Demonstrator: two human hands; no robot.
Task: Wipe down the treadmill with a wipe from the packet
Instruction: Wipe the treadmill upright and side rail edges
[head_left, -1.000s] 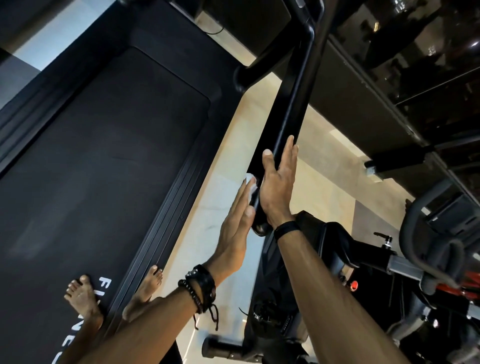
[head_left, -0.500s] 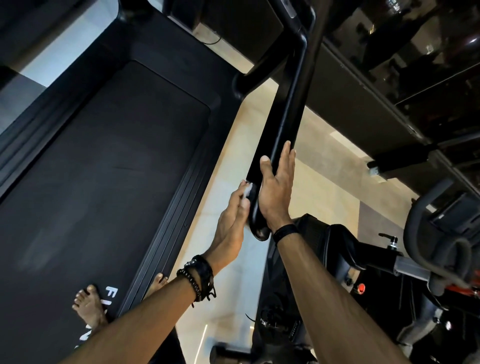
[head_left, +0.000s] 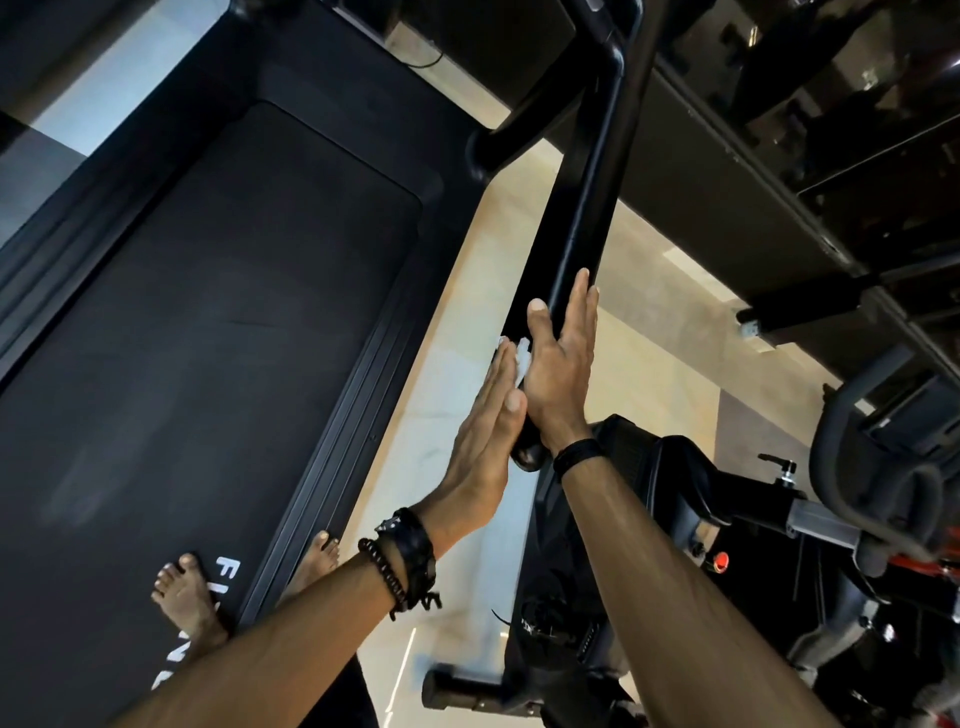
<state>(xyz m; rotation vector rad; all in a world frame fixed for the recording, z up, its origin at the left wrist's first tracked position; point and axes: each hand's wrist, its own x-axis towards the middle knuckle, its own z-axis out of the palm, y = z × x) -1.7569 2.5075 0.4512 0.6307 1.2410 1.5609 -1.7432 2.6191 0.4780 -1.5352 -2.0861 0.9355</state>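
Observation:
I look down along the black treadmill's right handrail (head_left: 587, 208), which runs from the console toward me and ends in a rounded tip. My left hand (head_left: 483, 441) lies flat against the rail's inner side and presses a small white wipe (head_left: 521, 358) onto it; only a scrap of the wipe shows past the fingers. On the rail's outer side rests my right hand (head_left: 563, 374), fingers straight along the rail and thumb laid over its top. The treadmill belt (head_left: 208, 338) stretches out to the left below. No wipe packet is in view.
My bare feet (head_left: 187, 597) stand at the belt's near end. A strip of beige tiled floor (head_left: 467, 312) separates the treadmill from a black exercise bike (head_left: 675, 493) at the lower right. Dark mirrored panels and equipment fill the upper right.
My left hand drew the wipe a little toward the rail's tip with its fingers bent, then slid forward again and flattened. My right hand kept its place on the rail.

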